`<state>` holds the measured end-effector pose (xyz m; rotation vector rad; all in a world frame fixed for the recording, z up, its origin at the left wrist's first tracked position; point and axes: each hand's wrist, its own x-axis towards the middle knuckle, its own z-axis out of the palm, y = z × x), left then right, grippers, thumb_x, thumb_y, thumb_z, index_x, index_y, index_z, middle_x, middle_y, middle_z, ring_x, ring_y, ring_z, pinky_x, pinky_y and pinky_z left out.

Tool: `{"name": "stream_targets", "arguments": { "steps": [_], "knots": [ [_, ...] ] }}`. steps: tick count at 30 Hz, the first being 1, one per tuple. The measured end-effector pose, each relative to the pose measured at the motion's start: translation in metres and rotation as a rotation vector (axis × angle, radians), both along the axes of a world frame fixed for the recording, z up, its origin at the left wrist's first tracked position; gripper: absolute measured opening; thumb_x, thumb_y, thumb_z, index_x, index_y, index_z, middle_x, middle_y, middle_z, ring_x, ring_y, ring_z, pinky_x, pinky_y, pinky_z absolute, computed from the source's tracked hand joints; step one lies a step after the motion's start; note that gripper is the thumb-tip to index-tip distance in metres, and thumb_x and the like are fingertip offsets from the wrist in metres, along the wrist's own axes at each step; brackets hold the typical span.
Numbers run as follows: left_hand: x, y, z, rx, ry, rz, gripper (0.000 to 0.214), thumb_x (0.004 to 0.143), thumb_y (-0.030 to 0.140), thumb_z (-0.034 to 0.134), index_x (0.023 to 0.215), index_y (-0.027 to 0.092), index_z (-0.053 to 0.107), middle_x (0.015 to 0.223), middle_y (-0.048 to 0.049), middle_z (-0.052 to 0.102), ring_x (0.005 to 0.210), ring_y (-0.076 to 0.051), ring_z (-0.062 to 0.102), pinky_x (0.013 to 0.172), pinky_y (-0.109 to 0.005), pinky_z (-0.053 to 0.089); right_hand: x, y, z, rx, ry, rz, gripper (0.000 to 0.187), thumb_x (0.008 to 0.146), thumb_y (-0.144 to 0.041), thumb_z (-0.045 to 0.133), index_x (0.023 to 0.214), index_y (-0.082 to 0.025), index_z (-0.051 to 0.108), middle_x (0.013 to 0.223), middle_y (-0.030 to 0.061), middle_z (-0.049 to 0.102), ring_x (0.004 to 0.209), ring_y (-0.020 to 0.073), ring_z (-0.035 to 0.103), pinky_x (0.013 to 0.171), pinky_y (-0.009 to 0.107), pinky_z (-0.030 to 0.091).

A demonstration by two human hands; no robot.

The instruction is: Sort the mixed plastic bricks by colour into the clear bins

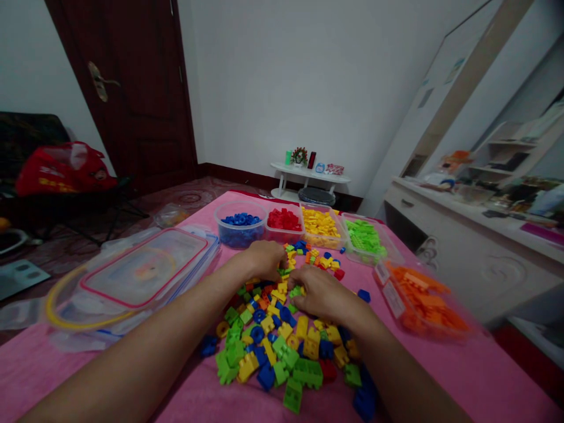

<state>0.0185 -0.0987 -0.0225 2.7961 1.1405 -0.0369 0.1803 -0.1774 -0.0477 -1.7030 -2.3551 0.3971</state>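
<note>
A pile of mixed building blocks (267, 324) in green, yellow, blue, red and orange spreads over the pink cloth. At its far side, my left hand (267, 259) reaches down with fingers curled among small blocks; what they close on is hidden. Just to the right and nearer, my right hand (318, 292) has thumb and fingers bent around a green building block (296, 291) in the pile. Beyond the hands stand containers of blue blocks (241, 220), red blocks (284, 220), yellow blocks (324, 223) and green blocks (365, 236). Orange blocks (425, 296) fill a clear box at the right.
Clear lids (145, 270), one rimmed red and one yellow, lie stacked at the left on the pink cloth (198, 390). Farther off are a low white table (286, 168), a dark red door (132, 88), a red bag (66, 167) and a white cabinet (434, 217).
</note>
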Motion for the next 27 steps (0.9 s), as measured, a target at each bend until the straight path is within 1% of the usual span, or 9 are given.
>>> {"name": "stream_targets", "arguments": {
  "steps": [3,5,10,13,15,17,20,24,27],
  "knots": [
    [-0.003,0.005,0.002,0.000,-0.048,0.004,0.033,0.059,0.034,0.070,0.092,0.026,0.072,0.090,-0.0064,0.071,0.081,-0.025,0.064,0.063,-0.027,0.044,0.005,0.004,0.001,-0.004,0.076,-0.043,0.022,0.060,-0.020,0.065,0.082,-0.022,0.068,0.076,0.0006,0.062,0.070,0.0152,0.055,0.061,0.025,0.036],
    [-0.007,0.010,0.006,0.000,-0.149,0.031,0.030,0.061,0.033,0.070,0.090,0.025,0.073,0.086,-0.0050,0.071,0.077,-0.021,0.063,0.062,-0.025,0.043,0.008,0.008,0.003,-0.009,0.266,-0.074,0.019,0.060,-0.020,0.066,0.079,-0.020,0.066,0.069,-0.0015,0.059,0.063,0.0124,0.053,0.056,0.023,0.035],
    [-0.004,0.011,0.021,0.143,-0.645,0.107,0.029,0.072,0.033,0.065,0.098,0.020,0.070,0.085,-0.0056,0.071,0.072,-0.017,0.062,0.065,-0.025,0.045,0.006,0.010,0.018,-0.147,1.174,-0.224,0.025,0.070,-0.030,0.066,0.091,-0.021,0.057,0.068,-0.0035,0.060,0.051,0.0090,0.052,0.046,0.019,0.038],
    [0.007,-0.002,0.027,0.159,-0.947,-0.004,0.032,0.077,0.029,0.062,0.107,0.019,0.066,0.096,-0.0055,0.070,0.080,-0.017,0.063,0.071,-0.026,0.048,0.001,0.007,0.024,-0.366,1.712,-0.224,0.023,0.072,-0.028,0.062,0.093,-0.021,0.055,0.072,-0.0011,0.063,0.054,0.0112,0.057,0.043,0.018,0.039],
    [0.014,-0.012,0.029,0.158,-1.030,-0.117,0.031,0.078,0.023,0.061,0.109,0.019,0.065,0.102,-0.0053,0.069,0.086,-0.016,0.063,0.075,-0.027,0.049,-0.003,0.005,0.026,-0.522,1.919,-0.195,0.016,0.076,-0.030,0.056,0.088,-0.020,0.055,0.072,0.0013,0.065,0.053,0.0136,0.058,0.040,0.019,0.039],
    [0.019,-0.021,0.030,0.202,-0.990,-0.198,0.028,0.079,0.021,0.061,0.107,0.020,0.066,0.103,-0.0050,0.069,0.089,-0.017,0.062,0.078,-0.029,0.049,-0.007,0.003,0.027,-0.627,2.029,-0.193,0.019,0.083,-0.038,0.049,0.080,-0.019,0.054,0.067,0.0025,0.065,0.049,0.0140,0.057,0.035,0.018,0.034],
    [0.022,-0.030,0.030,0.290,-0.833,-0.228,0.024,0.080,0.025,0.061,0.103,0.021,0.068,0.098,-0.0048,0.069,0.093,-0.019,0.059,0.083,-0.033,0.047,-0.014,-0.001,0.030,-0.706,2.146,-0.266,0.036,0.087,-0.047,0.043,0.065,-0.018,0.046,0.053,0.0003,0.059,0.041,0.0109,0.051,0.032,0.015,0.026],
    [0.023,-0.032,0.027,0.304,-0.713,-0.235,0.029,0.083,0.028,0.058,0.110,0.021,0.066,0.103,-0.0062,0.067,0.100,-0.021,0.055,0.087,-0.036,0.046,-0.020,-0.003,0.032,-0.703,2.196,-0.425,0.043,0.087,-0.052,0.042,0.059,-0.019,0.040,0.041,-0.0047,0.048,0.030,0.0082,0.040,0.030,0.015,0.022],
    [0.025,-0.030,0.022,0.266,-0.695,-0.267,0.034,0.081,0.023,0.058,0.113,0.021,0.065,0.109,-0.0065,0.064,0.105,-0.021,0.053,0.091,-0.037,0.044,-0.022,0.000,0.028,-0.635,2.190,-0.530,0.044,0.090,-0.048,0.037,0.058,-0.019,0.040,0.037,-0.0051,0.045,0.028,0.0070,0.036,0.029,0.015,0.020]
  ]
}}
